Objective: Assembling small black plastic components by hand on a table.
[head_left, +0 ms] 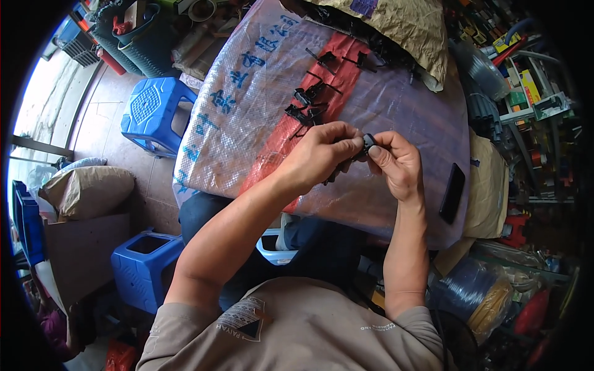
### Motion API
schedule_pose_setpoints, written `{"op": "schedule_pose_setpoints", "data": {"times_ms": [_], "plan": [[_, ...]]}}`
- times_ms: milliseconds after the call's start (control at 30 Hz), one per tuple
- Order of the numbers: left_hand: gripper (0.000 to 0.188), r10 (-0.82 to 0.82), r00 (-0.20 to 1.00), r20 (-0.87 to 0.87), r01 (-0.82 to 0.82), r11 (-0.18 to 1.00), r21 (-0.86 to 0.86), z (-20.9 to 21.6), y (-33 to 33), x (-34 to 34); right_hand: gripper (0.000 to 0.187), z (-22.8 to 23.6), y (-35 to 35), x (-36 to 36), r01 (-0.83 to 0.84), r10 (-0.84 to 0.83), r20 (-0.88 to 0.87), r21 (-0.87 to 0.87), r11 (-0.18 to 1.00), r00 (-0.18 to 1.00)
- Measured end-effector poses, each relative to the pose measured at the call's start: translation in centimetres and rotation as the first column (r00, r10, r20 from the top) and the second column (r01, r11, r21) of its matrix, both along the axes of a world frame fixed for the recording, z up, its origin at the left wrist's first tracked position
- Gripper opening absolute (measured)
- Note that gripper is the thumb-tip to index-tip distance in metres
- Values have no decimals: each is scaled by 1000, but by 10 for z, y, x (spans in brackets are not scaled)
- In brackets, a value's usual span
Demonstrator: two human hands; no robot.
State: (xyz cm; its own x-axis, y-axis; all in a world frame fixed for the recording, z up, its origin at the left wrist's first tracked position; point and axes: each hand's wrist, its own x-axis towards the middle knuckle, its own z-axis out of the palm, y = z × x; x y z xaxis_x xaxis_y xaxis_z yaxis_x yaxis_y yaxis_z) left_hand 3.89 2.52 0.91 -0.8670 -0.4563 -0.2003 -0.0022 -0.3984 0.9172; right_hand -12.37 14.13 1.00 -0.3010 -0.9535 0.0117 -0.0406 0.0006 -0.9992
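A small black plastic part (369, 141) is pinched between my two hands above the near part of the covered table. My left hand (325, 151) grips it with thumb and fingers, and more black plastic shows beneath that palm. From the other side, my right hand (399, 162) has its thumb and index finger closed on the part's end. The part's exact kind cannot be made out. Just beyond my left hand, several black plastic pieces (307, 105) with thin arms lie loose on the red stripe of the woven plastic sheet (247, 105).
An open brown paper sack (408, 34) lies at the table's far end, dark pieces at its mouth. A black phone (452, 193) rests near the right edge. Blue stools (151, 111) and a full sack (90, 188) stand left; crowded shelves (535, 111) line the right.
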Motion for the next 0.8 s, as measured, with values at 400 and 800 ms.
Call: {"op": "schedule_pose_setpoints", "data": {"times_ms": [400, 800], "plan": [[23, 12, 998, -57, -53, 593, -803, -18, 8, 3, 9, 7, 8, 13, -90, 93, -24, 107, 990, 995], [31, 338, 877, -342, -229, 919, 320, -19, -58, 29, 25, -20, -83, 3, -3, 19, -254, 64, 998, 967]]}}
